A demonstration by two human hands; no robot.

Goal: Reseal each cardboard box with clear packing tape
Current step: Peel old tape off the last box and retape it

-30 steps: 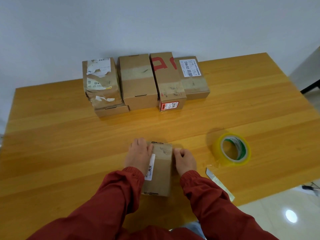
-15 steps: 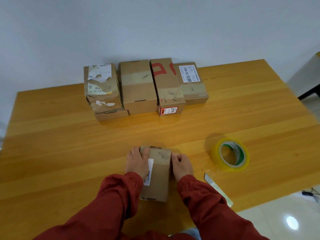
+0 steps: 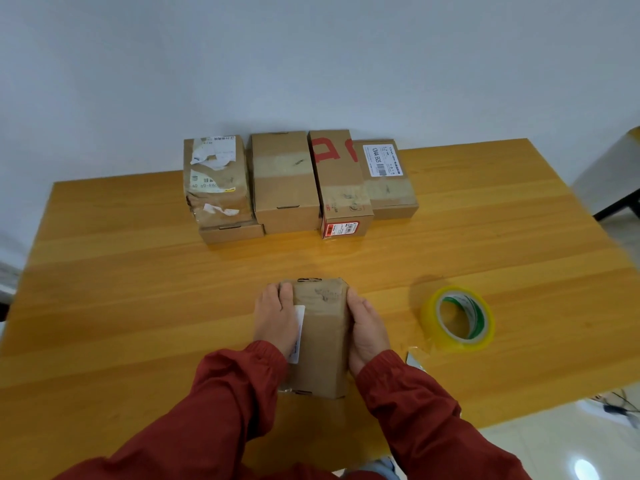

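At the counter (image 3: 138,289) front, left hand (image 3: 277,320) and right hand (image 3: 367,327) press flat on opposite sides of small cardboard box (image 3: 322,344), probably smoothing tape. Next likely needs the packing tape roll (image 3: 457,318), lying right.

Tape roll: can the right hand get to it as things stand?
Probably yes. The tape roll lies on the table just right of the right hand, with nothing standing between them. The hand would first have to leave the box it presses.
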